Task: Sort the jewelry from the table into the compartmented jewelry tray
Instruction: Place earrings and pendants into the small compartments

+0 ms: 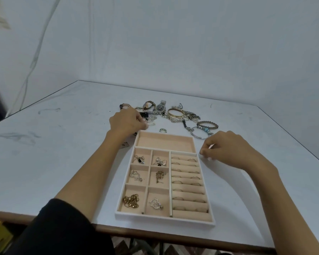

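Note:
The pink-lined jewelry tray (164, 220) lies at the table's near edge. Its small left compartments hold earrings (159, 161) and a gold chain (130, 201), the ring rolls (187, 178) on the right hold several rings, and the wide far compartment holds nothing. Beyond it lies the jewelry pile, with watches (161, 107), a gold bangle (175, 113) and bracelets (207, 124). A loose ring (162, 130) sits just past the tray. My left hand (126, 121) is curled over small silver pieces at the pile's left, its fingertips hidden. My right hand (226, 150) hovers curled beside the tray's right rim, and I see nothing in it.
The white table (63, 144) ends in a brown edge close to me. A small dark object (124, 145) peeks out under my left forearm. A pale sheet hangs behind the table.

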